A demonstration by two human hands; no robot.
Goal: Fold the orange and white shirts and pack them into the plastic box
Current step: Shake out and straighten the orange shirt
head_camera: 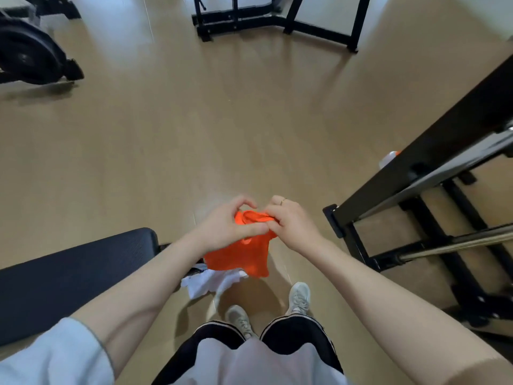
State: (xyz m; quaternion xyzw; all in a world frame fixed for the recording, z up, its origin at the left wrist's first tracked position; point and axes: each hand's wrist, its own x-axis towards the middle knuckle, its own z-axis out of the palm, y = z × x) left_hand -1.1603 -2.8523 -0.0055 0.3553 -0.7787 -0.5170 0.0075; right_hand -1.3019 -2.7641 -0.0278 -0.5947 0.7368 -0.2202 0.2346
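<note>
At frame centre I see my left hand (pixel 230 226) and right hand (pixel 291 223) both pinching the orange shirt (pixel 238 259) by its collar, the cloth hanging below them above the white shirt (pixel 205 284).

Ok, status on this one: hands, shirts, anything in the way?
Left hand, right hand both grip orange shirt, unfolded. White shirt lies below. Plastic box not in view.
</note>
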